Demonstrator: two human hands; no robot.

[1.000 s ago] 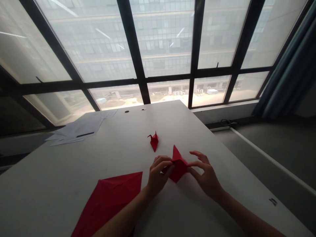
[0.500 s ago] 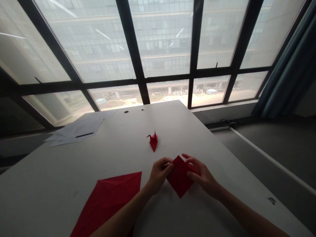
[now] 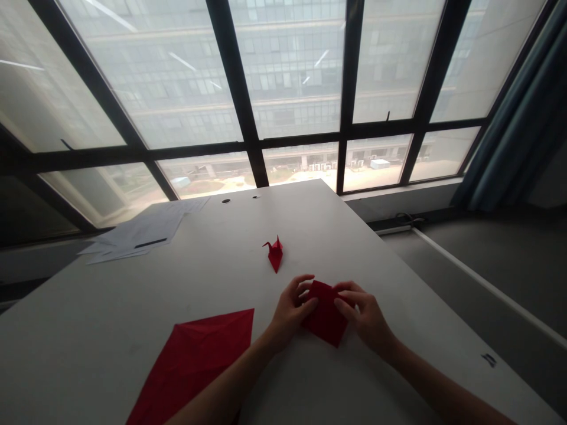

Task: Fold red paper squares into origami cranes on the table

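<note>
A folded square of red origami paper (image 3: 326, 316) is held between my two hands, a little above the white table. My left hand (image 3: 293, 304) pinches its left edge, thumb on the near face and fingers behind. On the other side my right hand (image 3: 363, 313) grips the right edge, its thumb pressed on the face. Beyond the hands stands a small red paper crane (image 3: 275, 254). A larger creased sheet of red paper (image 3: 195, 360) lies to the left, partly covered by my left forearm.
White printed sheets (image 3: 142, 230) with a dark pen (image 3: 150, 242) on them lie at the table's far left. The white table (image 3: 305, 218) reaches to the windows, and its right edge slants toward me. A small dark mark (image 3: 489, 359) is near that edge.
The folded paper has turned, from standing on one corner to a tilt with its bottom corner further right. My fingers have shifted along its edges; the crane and large sheet stay put.
</note>
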